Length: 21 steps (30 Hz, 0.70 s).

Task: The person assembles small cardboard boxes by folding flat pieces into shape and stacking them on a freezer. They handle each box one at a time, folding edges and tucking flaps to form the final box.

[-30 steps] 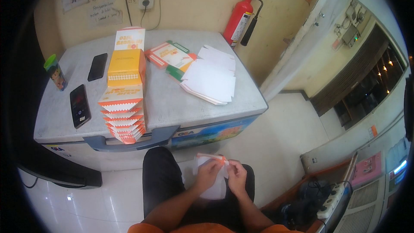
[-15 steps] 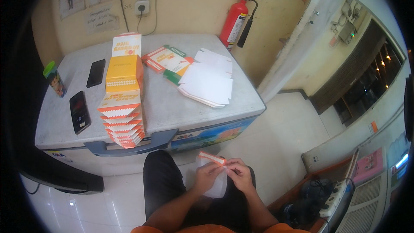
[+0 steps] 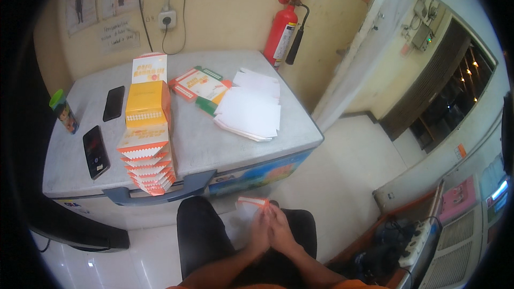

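Note:
Over my lap, both hands are close together on a partly folded cardboard box (image 3: 252, 201), white with an orange scalloped edge. My left hand (image 3: 259, 235) is closed along its side, fingers pressed against the card. My right hand (image 3: 279, 230) is closed at its right corner, touching the left. Much of the box is hidden behind my hands. Ahead, on a chest freezer's grey lid (image 3: 195, 126), a row of nested folded boxes (image 3: 150, 152) in white and orange runs to the front edge, with a yellow box (image 3: 147, 99) behind it.
Flat white box blanks (image 3: 249, 109) lie at the right of the lid, beside printed green-and-orange ones (image 3: 201, 86). Two phones (image 3: 96, 152) and a green-rimmed cup (image 3: 64, 112) are at the left. A red fire extinguisher (image 3: 280, 32) stands behind; a power strip (image 3: 416, 245) is at lower right.
My hands have come closer together, the fingers now pointing forward and pressed around the box. The box has tilted and shifted slightly left. The whole view has shifted a little.

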Motion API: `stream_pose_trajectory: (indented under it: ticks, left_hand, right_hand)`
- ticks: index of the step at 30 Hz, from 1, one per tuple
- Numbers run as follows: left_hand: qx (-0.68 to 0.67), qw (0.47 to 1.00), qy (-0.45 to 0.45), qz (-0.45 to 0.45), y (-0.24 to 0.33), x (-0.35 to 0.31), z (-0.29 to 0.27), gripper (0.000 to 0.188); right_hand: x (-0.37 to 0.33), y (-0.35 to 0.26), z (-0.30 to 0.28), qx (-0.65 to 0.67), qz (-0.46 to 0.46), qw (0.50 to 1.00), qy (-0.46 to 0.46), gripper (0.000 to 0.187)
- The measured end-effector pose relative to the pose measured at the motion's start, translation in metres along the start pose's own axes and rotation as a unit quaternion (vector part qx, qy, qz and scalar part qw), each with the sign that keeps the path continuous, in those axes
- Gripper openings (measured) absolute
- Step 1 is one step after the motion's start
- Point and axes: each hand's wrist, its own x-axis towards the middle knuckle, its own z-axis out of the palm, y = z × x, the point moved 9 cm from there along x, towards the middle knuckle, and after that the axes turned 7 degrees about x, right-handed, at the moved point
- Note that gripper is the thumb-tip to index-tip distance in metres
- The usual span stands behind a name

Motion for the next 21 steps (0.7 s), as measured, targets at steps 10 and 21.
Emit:
stream_pose_trajectory:
  ticks: [10,21]
  left_hand:
    - [-0.181,0.975,-0.031,-0.128,-0.037,0.015,-0.010,0.026]
    - [0.218,0.967,-0.130,-0.028,0.030,0.032,-0.014,0.024]
  right_hand:
    - [-0.020,0.087,-0.027,0.313,0.303,0.899,0.048,0.031]
    - [-0.023,0.075,-0.039,0.244,0.314,0.917,0.019,0.028]
